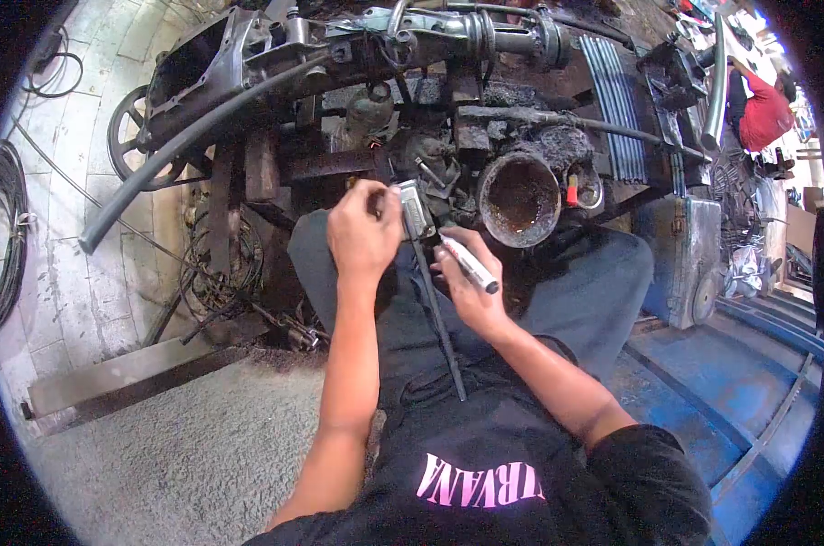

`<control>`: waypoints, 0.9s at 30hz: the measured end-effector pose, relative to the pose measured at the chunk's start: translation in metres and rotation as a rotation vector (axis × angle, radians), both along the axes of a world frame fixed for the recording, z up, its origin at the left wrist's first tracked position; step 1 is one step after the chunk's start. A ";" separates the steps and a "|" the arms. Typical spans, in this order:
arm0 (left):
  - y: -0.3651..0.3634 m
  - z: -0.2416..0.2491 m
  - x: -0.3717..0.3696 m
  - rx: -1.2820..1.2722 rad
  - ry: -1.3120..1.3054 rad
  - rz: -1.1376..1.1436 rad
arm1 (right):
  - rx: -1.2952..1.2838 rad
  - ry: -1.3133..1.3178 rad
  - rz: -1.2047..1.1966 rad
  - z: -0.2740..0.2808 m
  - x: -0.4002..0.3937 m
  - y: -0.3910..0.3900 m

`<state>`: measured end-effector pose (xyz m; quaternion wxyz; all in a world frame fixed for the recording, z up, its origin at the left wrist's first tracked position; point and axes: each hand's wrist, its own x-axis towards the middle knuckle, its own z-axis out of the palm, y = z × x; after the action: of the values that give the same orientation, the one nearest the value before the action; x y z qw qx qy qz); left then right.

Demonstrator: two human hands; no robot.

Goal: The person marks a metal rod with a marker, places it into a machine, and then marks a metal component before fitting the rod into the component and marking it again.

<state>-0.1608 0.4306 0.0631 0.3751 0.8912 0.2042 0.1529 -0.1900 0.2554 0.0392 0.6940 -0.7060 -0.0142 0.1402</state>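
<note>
My right hand [474,293] grips a white marker [467,258] with a dark end, its other end pointing at a small rectangular metal piece [416,211]. My left hand [366,227] is closed beside that piece on its left, fingertips bent together near its upper edge; I cannot tell what they hold. Below the metal piece, a thin dark rod [437,318] runs down between my legs towards my shirt. Just right of the marker stands a round, dirty metal bowl [519,200] with brown residue inside.
Along the back stretches a greasy machine [339,55] with a handwheel [130,136]. A grey pipe [193,136] slants across the left. Ribbed metal strips [615,109] and a blue-grey case [685,259] are at right. A person in a red top [765,114] is farther off.
</note>
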 end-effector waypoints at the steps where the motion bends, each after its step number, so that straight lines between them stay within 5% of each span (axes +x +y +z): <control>1: -0.007 0.006 -0.002 0.027 0.047 -0.031 | 0.010 0.045 0.035 -0.004 -0.003 0.003; 4: -0.011 0.007 -0.002 0.080 0.080 -0.071 | 0.330 0.378 -0.050 0.013 -0.011 0.011; 5: -0.010 0.007 -0.003 0.080 0.078 -0.065 | 0.157 0.105 -0.007 -0.014 -0.014 0.010; 10: 0.000 -0.016 -0.002 -0.446 0.001 -0.168 | 0.052 0.059 -0.020 0.014 -0.018 0.008; 15: 0.015 -0.016 0.000 -0.884 0.035 -0.223 | -0.071 -0.306 0.021 0.011 -0.012 0.003; 20: 0.019 -0.022 0.000 -0.823 0.049 -0.257 | -0.043 -0.180 0.008 0.011 -0.013 0.008; 27: 0.017 -0.019 0.003 -0.830 0.047 -0.225 | -0.153 -0.384 0.029 0.015 -0.002 0.007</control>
<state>-0.1581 0.4472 0.0445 0.7113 0.6848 0.1583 -0.0043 -0.1918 0.2624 0.0542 0.6209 -0.7701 -0.1459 0.0138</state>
